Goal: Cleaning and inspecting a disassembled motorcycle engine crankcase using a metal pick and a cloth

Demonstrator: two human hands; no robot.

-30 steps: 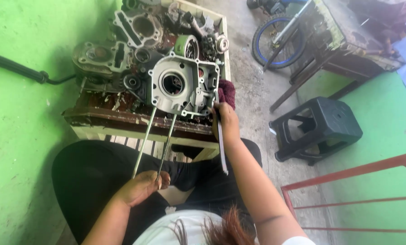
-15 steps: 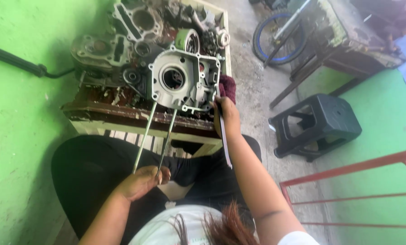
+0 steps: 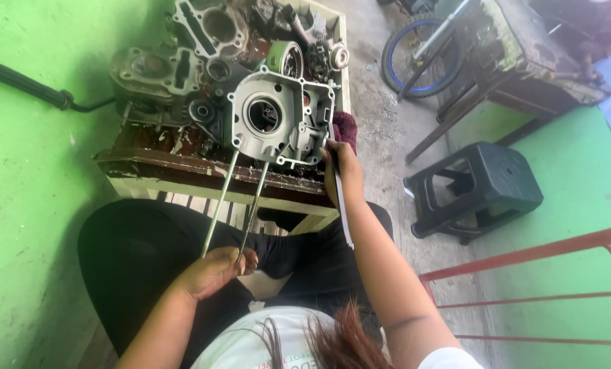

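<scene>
My left hand (image 3: 216, 272) grips the ends of two long studs (image 3: 218, 205) running up to the engine case (image 3: 281, 119) at twelve o'clock. My right hand (image 3: 341, 167) closes on a thin flat tool (image 3: 343, 215) at the case's four o'clock edge.

Grey cast-metal engine crankcase half (image 3: 281, 119), standing on edge at the near rim of the tabletop, its open face with a round central bore turned toward the viewer. Two long, thin steel stud rods (image 3: 237, 201) project from its lower edge, slanting down and toward the viewer, nearly parallel; their free ends meet the left hand. A slim, flat metal strip tool (image 3: 340, 205) hangs beside the crankcase's right edge.
</scene>
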